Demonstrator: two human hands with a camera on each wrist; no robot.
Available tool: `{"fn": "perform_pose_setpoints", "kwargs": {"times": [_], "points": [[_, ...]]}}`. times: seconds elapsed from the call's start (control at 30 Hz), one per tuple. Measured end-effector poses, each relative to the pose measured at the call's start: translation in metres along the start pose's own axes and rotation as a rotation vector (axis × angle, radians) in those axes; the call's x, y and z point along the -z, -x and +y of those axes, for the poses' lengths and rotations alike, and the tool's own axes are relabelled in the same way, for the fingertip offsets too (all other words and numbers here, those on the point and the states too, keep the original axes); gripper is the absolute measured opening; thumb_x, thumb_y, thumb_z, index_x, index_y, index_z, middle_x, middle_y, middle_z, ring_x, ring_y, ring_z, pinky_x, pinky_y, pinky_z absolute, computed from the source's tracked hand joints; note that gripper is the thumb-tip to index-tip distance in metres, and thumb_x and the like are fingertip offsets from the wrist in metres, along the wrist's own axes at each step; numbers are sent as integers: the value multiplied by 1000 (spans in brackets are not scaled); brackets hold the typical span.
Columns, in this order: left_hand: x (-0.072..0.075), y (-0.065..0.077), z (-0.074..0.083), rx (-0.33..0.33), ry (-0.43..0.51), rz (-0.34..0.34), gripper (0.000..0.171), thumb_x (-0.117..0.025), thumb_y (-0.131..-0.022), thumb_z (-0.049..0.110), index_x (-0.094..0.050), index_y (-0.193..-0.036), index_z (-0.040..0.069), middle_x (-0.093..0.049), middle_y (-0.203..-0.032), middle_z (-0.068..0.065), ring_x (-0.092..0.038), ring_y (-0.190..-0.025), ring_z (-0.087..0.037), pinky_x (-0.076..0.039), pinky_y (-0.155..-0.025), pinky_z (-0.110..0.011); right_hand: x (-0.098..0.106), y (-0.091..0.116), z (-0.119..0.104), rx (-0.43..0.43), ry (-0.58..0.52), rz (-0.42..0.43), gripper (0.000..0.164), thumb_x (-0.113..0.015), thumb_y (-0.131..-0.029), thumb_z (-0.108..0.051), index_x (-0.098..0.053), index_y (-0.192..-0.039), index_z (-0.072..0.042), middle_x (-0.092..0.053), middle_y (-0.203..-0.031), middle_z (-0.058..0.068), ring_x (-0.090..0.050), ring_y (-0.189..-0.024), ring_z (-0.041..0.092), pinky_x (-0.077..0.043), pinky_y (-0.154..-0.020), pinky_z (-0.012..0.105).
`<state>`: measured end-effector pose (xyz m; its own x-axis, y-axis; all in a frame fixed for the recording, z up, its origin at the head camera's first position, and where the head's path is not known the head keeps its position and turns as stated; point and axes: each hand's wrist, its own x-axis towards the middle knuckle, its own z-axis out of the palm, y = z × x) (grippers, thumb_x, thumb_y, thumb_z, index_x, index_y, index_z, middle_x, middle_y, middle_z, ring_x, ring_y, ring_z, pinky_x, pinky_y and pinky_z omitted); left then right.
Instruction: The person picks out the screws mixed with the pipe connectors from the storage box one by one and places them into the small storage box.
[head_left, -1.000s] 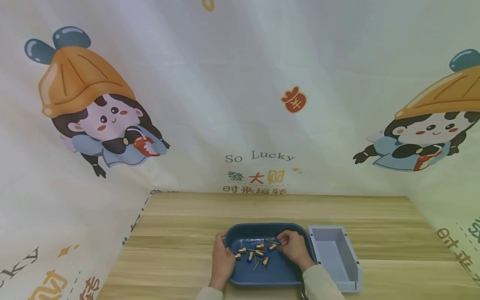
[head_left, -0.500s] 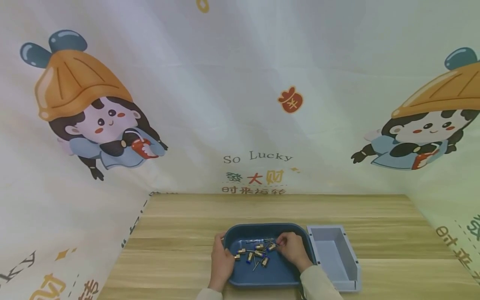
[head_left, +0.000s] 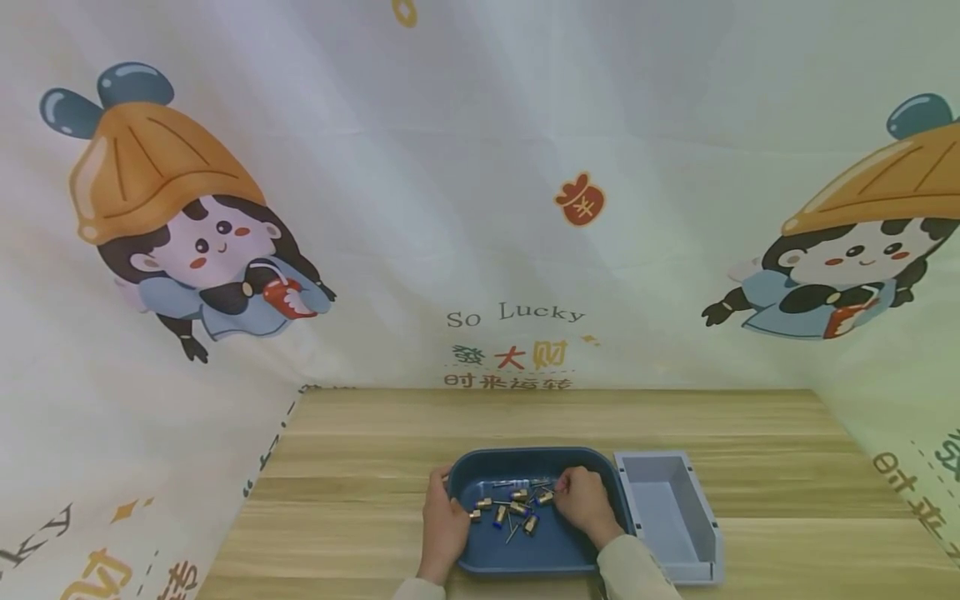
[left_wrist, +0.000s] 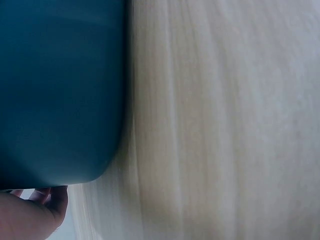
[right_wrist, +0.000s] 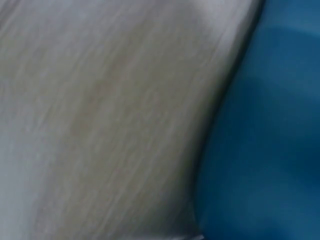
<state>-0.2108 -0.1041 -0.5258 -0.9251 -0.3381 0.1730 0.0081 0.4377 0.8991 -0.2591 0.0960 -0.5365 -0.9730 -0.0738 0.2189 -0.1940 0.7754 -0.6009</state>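
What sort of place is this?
Probably a small, screened-off work booth: what looks like printed cloth surrounds a wood-grained tabletop, which holds a blue tray of small brass-coloured fittings and a grey bin.

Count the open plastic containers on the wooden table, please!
2. The dark blue round-cornered plastic tray is held by the left hand; the pale grey rectangular plastic bin sits to the tray's right. I see no others.

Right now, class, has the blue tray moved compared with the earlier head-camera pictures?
No; the blue tray shows no clear shift against the gray bin beside it.
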Motion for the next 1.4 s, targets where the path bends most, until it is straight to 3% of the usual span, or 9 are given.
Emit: {"fn": "perform_pose_setpoints", "kwargs": {"times": [0.23,0.6,0.93,1.4], "points": [[0,1,-1,1,-6,-1,48,-43,-77,-19,-47,-122,-3,-53,-126,-30,-50,-119,-47,-40,-99,-58,0,1,-1,-9,-5,13,9,-64,-69,-1,-61,-63,-7,-61,-61,2,-54,-55,14,-47,-51,31],[-2,0,4,5,7,-8,48,-42,-78,-18,-46,-123,-4,-53,-127,-30,-49,-119,-48,-39,-100,-59,8,-1,-1,13,-82,66,9,-65,-70,-1,-64,-63,-7,-60,-59,0,-51,-54,8,-44,-51,25],[-2,1,3,8,6,-7,47,-42,-78,-18,-46,-123,-4,-51,-128,-31,-47,-121,-49,-37,-102,-59,19,0,-3,-35,-158,64,3,-69,-70,-5,-68,-67,-6,-66,-63,2,-56,-55,7,-46,-52,25],[0,1,5,-32,-30,19,43,-45,-78,-18,-49,-119,-5,-54,-124,-31,-50,-118,-49,-39,-100,-58,34,2,-6,4,-199,49,2,-70,-71,-4,-68,-70,-4,-66,-66,3,-59,-60,10,-48,-56,25]]}}
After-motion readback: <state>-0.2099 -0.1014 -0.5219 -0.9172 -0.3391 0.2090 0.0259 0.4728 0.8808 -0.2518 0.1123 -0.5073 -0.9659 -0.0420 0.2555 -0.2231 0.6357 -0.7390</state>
